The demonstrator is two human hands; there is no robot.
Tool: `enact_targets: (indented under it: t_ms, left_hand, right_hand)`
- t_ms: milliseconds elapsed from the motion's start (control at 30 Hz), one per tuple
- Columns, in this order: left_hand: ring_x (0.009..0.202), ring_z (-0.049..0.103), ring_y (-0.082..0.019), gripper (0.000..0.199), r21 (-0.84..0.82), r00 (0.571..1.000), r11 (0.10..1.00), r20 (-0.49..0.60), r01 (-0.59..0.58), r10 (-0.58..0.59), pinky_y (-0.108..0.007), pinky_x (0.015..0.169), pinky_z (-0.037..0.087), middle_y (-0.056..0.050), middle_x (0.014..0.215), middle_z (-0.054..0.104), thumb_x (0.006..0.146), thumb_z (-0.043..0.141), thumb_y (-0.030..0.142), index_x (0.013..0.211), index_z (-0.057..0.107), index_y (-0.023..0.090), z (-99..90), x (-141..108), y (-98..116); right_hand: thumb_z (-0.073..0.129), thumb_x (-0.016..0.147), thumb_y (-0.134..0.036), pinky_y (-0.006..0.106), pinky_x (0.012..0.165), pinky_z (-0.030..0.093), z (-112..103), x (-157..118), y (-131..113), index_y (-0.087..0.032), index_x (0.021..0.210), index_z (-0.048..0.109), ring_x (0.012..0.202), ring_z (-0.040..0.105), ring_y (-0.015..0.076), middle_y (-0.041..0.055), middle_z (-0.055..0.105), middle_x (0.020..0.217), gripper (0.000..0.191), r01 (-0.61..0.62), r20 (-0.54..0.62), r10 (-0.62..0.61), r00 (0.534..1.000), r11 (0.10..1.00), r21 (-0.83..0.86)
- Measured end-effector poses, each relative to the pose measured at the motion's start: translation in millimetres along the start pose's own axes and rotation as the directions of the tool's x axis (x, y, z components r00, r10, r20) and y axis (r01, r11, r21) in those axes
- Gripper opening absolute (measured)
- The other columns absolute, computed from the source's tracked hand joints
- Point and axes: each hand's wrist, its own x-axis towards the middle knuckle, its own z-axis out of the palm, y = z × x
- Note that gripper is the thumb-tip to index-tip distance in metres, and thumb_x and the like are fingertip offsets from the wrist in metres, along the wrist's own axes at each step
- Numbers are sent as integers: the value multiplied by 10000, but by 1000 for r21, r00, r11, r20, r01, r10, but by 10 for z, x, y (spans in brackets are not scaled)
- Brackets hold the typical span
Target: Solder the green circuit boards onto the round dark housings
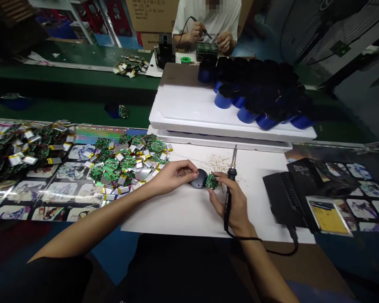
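My left hand (179, 174) is closed, with thumb and fingertips pinched at the rim of a black round cap (199, 180) low over the white board. Right beside the cap, my right hand (232, 198) grips a small green circuit board (212, 181) between thumb and fingers. That same hand also keeps a black soldering iron (228, 202), its metal tip pointing away from me. Whether a thin wire sits in my left fingertips is too small to tell. To the left lies a pile of green circuit boards with silver battery packs (126, 162).
A white foam tray (183, 105) with blue cylinders (224, 97) stands ahead. A black soldering station (284, 198) is at right, its cord running under my right wrist. Small scraps (219, 162) litter the white work board (177, 214). Across the bench, a person (208, 25) works with both hands.
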Motion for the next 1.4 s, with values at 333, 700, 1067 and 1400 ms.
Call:
enact_targets:
  t_ms: [333,700,1067,1400]
  left_hand:
    - [817,632,-165,484,-153,999,988,-41,14,-20,-262,756,490,-56,880,723,929,753,621,941,737,138,7,-53,-51]
    - [760,621,-139,265,108,983,977,-23,-181,185,-245,690,438,-52,888,759,997,721,413,952,791,161,29,-98,-34]
    - [898,682,-178,222,179,939,922,43,-344,342,-275,801,500,-73,936,763,1047,693,375,1012,777,172,21,-124,-71]
    - [861,675,-167,203,204,923,907,-33,-370,384,-266,757,504,-70,922,777,1056,681,339,979,765,172,51,-102,-62]
  right_hand:
    - [731,921,-114,567,1062,582,170,81,-29,-266,1414,555,1252,690,313,127,756,1308,545,119,138,-114,984,992,-30]
    - [704,935,-92,511,990,609,140,229,-191,-314,1323,589,1088,722,250,52,763,1138,462,-10,20,8,1000,997,75]
    - [743,950,-173,358,877,640,248,301,-327,-282,1199,616,922,771,172,-2,745,1003,300,-223,-55,244,968,941,254]
    - [789,954,-225,371,866,669,222,303,-366,-281,1181,640,918,817,195,4,797,970,277,-290,-95,324,941,920,262]
